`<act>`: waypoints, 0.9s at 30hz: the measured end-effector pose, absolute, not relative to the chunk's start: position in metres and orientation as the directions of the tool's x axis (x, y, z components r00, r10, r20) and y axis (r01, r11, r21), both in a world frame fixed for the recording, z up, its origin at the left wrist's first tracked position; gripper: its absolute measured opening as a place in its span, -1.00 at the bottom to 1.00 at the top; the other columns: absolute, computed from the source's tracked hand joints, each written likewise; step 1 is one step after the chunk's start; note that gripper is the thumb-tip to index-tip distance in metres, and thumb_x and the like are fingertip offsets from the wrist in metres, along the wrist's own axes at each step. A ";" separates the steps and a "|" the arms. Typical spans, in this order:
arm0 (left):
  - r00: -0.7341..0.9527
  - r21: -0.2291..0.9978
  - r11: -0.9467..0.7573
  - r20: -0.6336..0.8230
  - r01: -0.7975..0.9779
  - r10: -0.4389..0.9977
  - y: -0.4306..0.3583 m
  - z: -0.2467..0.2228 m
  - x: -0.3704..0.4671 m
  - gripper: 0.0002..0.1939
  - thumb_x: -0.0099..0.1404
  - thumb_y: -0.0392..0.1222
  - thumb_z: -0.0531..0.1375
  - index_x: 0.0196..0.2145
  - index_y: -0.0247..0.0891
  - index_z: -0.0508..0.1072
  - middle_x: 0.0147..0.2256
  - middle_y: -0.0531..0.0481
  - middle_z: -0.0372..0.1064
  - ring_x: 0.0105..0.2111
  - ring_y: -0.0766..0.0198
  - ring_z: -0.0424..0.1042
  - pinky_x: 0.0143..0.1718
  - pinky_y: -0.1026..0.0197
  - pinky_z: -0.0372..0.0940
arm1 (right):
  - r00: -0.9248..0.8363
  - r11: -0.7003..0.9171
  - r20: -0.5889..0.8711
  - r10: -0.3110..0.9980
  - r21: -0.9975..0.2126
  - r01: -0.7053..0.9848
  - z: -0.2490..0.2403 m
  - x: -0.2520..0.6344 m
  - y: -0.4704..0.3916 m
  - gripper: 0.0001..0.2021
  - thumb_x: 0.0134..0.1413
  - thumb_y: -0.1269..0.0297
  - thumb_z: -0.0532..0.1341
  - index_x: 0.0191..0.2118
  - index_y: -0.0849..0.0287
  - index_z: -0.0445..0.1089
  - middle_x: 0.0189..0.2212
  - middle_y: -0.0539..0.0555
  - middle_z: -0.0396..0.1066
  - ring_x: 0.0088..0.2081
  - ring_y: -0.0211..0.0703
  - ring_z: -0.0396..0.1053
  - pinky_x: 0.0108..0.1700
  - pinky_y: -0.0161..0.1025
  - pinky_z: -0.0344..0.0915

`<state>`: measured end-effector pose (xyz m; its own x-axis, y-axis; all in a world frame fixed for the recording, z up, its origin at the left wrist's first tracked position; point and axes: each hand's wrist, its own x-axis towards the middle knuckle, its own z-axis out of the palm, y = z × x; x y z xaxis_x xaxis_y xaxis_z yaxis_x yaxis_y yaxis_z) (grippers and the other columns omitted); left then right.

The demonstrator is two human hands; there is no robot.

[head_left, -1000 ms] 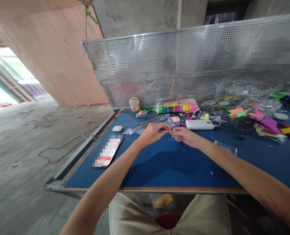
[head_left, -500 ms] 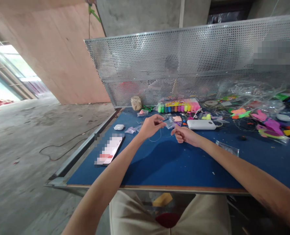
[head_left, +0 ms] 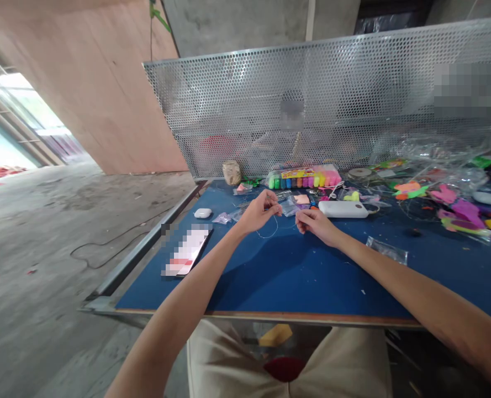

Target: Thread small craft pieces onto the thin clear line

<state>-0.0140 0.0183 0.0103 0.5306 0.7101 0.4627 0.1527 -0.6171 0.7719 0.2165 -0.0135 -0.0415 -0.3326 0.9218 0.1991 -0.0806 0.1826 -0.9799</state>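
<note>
Above the blue tabletop my left hand (head_left: 260, 213) is closed in a pinch, thumb against the fingertips. From it hangs a thin pale thread (head_left: 276, 228) in a loose loop; whether it is thread or fine wire is hard to tell. My right hand (head_left: 315, 225) is also closed, with thumb and index finger pressed together. A faint length of the same strand runs toward those fingers. The two hands are a short gap apart. Just behind them lie small clear plastic bags (head_left: 289, 207) and a peach-coloured piece (head_left: 301, 199).
A phone (head_left: 190, 249) and a white earbud case (head_left: 202, 213) lie at left. Behind my right hand is a white power bank (head_left: 343, 209). Colourful clay tubs (head_left: 307, 181) stand before a perforated metal screen (head_left: 245, 110). Bright cut-out pieces (head_left: 464, 213) and plastic clutter the right.
My right hand has turned and its fingers have curled closer together. My left hand is nearly where it was, and the strand's loop beneath it shows more plainly.
</note>
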 end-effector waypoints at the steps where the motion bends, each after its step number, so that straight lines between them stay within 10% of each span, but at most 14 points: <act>1: 0.536 0.760 -0.629 0.467 0.163 0.703 0.016 0.013 -0.014 -0.77 0.36 -0.09 0.15 -0.17 -0.25 0.20 -0.37 0.01 0.45 -0.35 0.32 0.49 -0.22 0.21 0.36 | -0.332 0.173 0.196 0.923 -0.980 -0.098 -0.041 0.216 -0.014 -0.65 0.10 -0.04 0.27 -0.40 0.18 0.41 -0.54 -0.01 0.31 -0.49 -0.24 0.27 -0.40 -0.24 0.21; 27: 0.466 0.939 -0.300 0.193 0.167 0.863 0.017 0.013 -0.020 -0.53 0.24 0.16 0.26 -0.12 -0.32 0.54 -0.19 -0.18 0.56 -0.27 0.15 0.58 -0.23 0.13 0.50 | -0.243 0.134 0.175 0.954 -0.975 -0.179 -0.037 0.215 -0.017 -0.63 0.08 -0.06 0.28 -0.31 0.20 0.50 -0.48 0.02 0.32 -0.44 -0.24 0.28 -0.37 -0.23 0.22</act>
<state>-0.0202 0.0174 0.0126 0.4662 0.8634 0.1927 0.1669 -0.2998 0.9393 0.2152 -0.0173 -0.0373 -0.2425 0.9542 0.1755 -0.1794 0.1336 -0.9747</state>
